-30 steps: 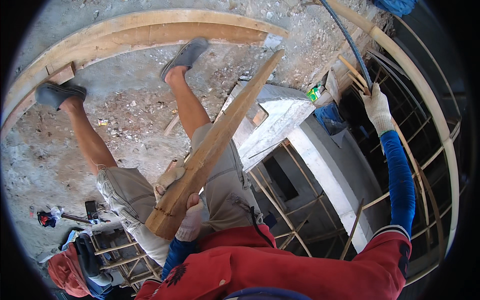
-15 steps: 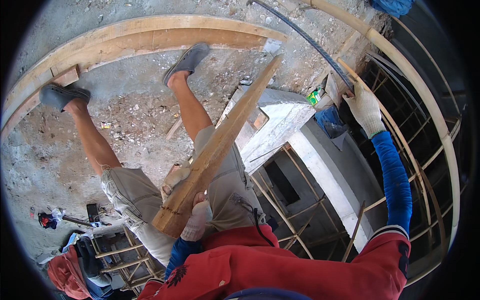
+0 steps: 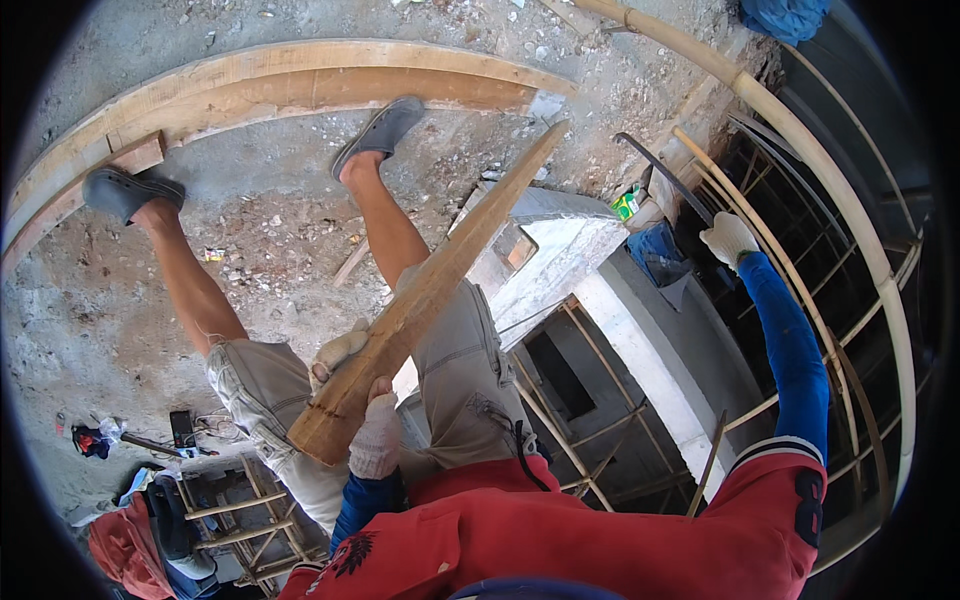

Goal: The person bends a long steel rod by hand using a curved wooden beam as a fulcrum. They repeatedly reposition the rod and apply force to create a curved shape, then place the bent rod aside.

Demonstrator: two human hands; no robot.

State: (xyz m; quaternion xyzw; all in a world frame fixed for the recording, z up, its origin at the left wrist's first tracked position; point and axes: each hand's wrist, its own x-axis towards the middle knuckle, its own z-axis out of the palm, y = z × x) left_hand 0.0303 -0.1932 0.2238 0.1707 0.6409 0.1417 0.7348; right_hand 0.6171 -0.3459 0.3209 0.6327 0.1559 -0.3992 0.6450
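Note:
My left hand (image 3: 375, 437), in a pale knit glove with bare fingertips, grips a long wooden board (image 3: 425, 300) across my lap. Its thumb lies on the near side and its fingers curl round the other edge. The board slants from my thighs up to the right and looks narrow at its far end. Out at the right, my gloved right hand (image 3: 729, 240) is closed round a dark steel bar (image 3: 668, 178) with a bent tip. The bar's tip points up and left, apart from the board.
A curved wooden form (image 3: 300, 70) lies on the rubble-strewn concrete ahead, by my clogs (image 3: 385, 130). To the right, bamboo poles (image 3: 840, 170) edge a drop. Beside my legs, a concrete beam (image 3: 650, 360) borders an opening. Clothes (image 3: 135, 545) hang at lower left.
My right hand has moved slightly right and down with the steel bar, which now appears shorter and turned. The board has shifted a little left and down in my left hand.

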